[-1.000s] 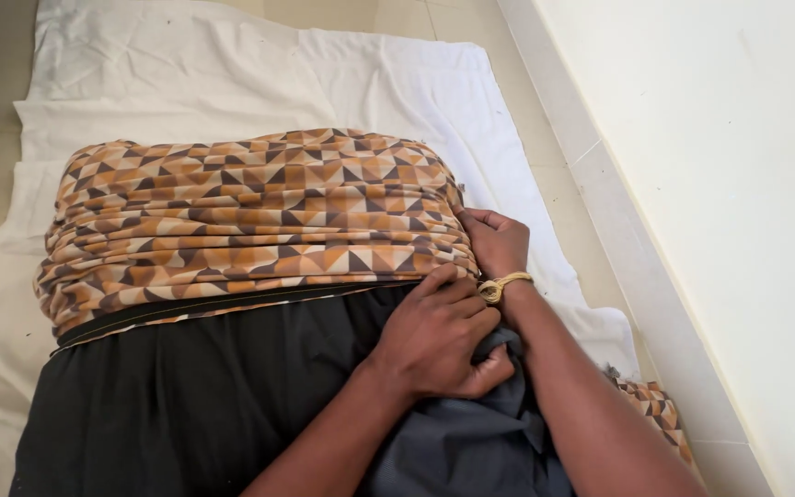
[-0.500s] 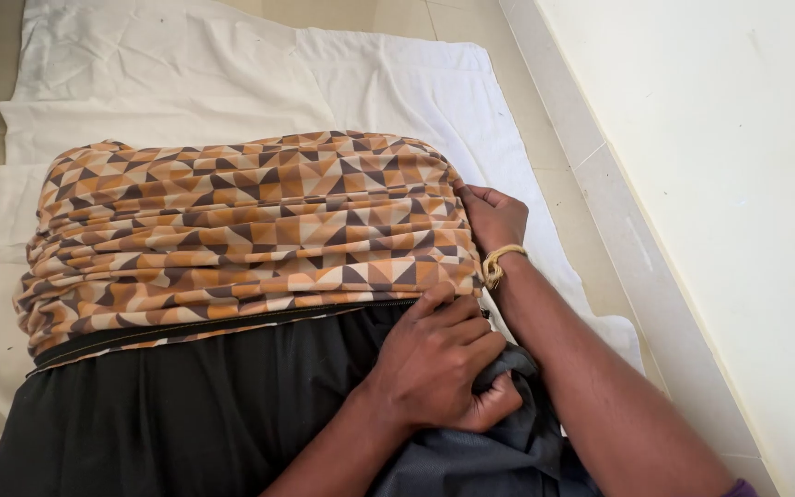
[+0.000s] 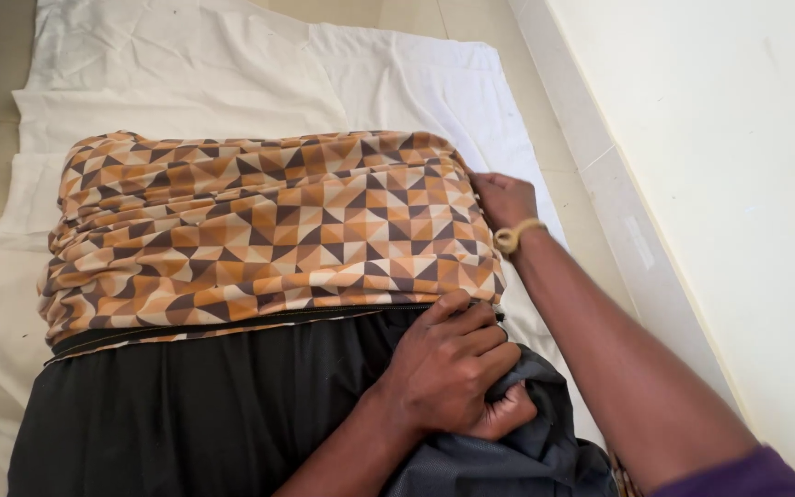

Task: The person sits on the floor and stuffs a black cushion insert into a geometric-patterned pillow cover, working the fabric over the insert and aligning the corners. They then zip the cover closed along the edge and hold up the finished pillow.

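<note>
The left hand (image 3: 448, 368) lies knuckles up on the black cloth (image 3: 204, 405), fingers curled tight and bunching a fold of it against the palm; its fingertips touch the lower edge of the patterned cloth (image 3: 269, 230). The right hand (image 3: 503, 198) reaches along the far right edge of that patterned cloth, fingers tucked at or under the edge. They are partly hidden there, so whether they pinch the fabric or only press on it cannot be told. A yellowish band (image 3: 517, 236) circles the right wrist, and a purple sleeve (image 3: 747, 474) is cut off at the bottom corner. The patterned cloth, in orange, brown and cream triangles, lies gathered in ridges across a white sheet (image 3: 232, 74) on the floor, overlapping the black cloth's upper edge. A pale wall (image 3: 720, 138) runs along the right.
</note>
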